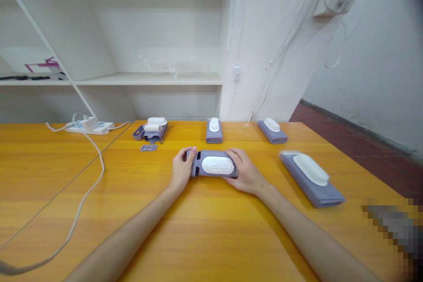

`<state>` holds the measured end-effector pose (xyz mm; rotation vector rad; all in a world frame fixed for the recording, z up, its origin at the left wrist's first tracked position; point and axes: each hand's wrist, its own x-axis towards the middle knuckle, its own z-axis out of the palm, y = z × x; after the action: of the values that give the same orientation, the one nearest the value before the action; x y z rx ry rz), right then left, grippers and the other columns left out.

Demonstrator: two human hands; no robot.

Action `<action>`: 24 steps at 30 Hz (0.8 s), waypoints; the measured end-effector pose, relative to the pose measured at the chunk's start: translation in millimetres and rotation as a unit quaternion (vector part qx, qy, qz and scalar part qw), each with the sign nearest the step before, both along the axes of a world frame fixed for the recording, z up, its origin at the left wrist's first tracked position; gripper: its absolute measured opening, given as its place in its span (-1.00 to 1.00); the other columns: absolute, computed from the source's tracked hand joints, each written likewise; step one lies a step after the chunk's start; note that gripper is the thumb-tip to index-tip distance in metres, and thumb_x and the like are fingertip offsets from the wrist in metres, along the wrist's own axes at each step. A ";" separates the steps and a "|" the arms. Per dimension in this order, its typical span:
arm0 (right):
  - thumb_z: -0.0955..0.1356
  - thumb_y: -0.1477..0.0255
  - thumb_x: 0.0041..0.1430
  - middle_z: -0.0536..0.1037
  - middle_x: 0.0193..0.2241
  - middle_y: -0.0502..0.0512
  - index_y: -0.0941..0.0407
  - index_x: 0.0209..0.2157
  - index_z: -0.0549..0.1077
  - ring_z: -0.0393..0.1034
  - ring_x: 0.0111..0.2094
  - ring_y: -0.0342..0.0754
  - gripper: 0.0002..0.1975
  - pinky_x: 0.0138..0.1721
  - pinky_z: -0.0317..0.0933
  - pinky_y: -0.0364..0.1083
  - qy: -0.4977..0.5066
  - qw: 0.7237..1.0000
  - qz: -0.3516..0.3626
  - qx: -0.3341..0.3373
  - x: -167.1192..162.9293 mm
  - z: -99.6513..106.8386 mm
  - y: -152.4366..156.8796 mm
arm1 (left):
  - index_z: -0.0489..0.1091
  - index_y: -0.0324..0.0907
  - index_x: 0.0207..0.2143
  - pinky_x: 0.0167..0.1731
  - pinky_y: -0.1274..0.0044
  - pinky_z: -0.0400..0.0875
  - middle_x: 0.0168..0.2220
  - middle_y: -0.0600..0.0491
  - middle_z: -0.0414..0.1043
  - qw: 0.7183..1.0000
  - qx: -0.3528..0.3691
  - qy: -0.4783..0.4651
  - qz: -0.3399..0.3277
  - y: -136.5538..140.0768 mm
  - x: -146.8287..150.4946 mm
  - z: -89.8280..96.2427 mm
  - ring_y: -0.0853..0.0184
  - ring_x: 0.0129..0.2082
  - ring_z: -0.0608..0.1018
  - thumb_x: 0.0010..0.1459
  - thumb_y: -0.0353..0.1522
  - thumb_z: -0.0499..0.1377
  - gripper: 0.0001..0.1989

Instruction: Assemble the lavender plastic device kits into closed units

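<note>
Between my two hands is a flat purple-grey case (211, 155) with a white oval brush (218, 165) set in its upper face, bristles up. My left hand (182, 168) grips the end piece (194, 168) at the case's left end, thumb on top. Dark notches show between this end piece and the main body; whether the two are fully joined I cannot tell. My right hand (246, 171) is wrapped round the right end of the case. Both hands are just above or on the table; the exact contact is hidden.
Similar cases with white tops stand at the back middle (214, 136), back right (272, 132) and right (312, 180). Back left are a case with loose parts (155, 130) and a flat plate (148, 148). A power strip (95, 128) and white cable (101, 163) lie left.
</note>
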<state>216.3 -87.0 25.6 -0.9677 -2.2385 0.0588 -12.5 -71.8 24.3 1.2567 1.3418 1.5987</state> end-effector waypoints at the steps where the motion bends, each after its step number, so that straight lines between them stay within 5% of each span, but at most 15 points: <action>1: 0.40 0.37 -0.05 0.25 0.03 0.26 0.09 0.18 0.07 0.17 0.04 0.18 -0.25 0.07 0.14 0.19 -0.002 1.000 -0.001 0.000 -0.1 0.1 -0.3 | 0.48 -0.21 -0.35 -0.31 0.58 0.32 -0.37 0.03 0.49 1.000 -0.003 -0.001 -0.005 -0.5 1.7 -0.3 0.35 -0.34 0.48 -0.01 -0.08 0.20 -0.64; 8: 0.39 0.40 -0.02 0.21 0.05 0.26 0.04 0.23 0.02 0.16 0.05 0.20 -0.21 0.05 0.15 0.21 -0.010 1.000 -0.017 0.003 -2.5 0.9 -1.0 | 0.50 -0.24 -0.28 -0.38 0.58 0.34 -0.37 -0.01 0.52 0.994 -0.052 -0.101 0.003 6.9 -4.8 -2.2 0.35 -0.38 0.50 -0.02 0.00 0.15 -0.50; 18: 0.41 0.39 -0.04 0.23 0.03 0.25 0.04 0.22 0.06 0.18 0.03 0.19 -0.21 0.05 0.16 0.20 0.012 0.999 -0.033 0.002 2.7 -5.1 2.5 | 0.38 -0.12 -0.02 -0.09 0.52 0.35 0.01 -0.06 0.39 0.977 -0.035 -0.138 -0.159 -6.2 3.8 3.0 0.24 -0.01 0.44 -0.06 -0.16 0.27 -0.48; 24: 0.42 0.38 -0.05 0.23 0.03 0.24 0.04 0.21 0.07 0.18 0.05 0.17 -0.21 0.06 0.16 0.18 0.036 0.999 -0.031 -0.011 2.5 -4.8 2.6 | 0.32 -0.14 0.04 -0.36 0.53 0.43 -0.07 -0.08 0.44 0.956 -0.105 -0.212 -0.172 -1.7 -0.7 -3.4 0.28 -0.24 0.53 0.00 -0.11 0.21 -0.43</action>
<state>218.8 -84.4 20.8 -1.0308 -2.1445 0.0896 -13.2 -73.5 20.9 0.8943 0.9336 1.3418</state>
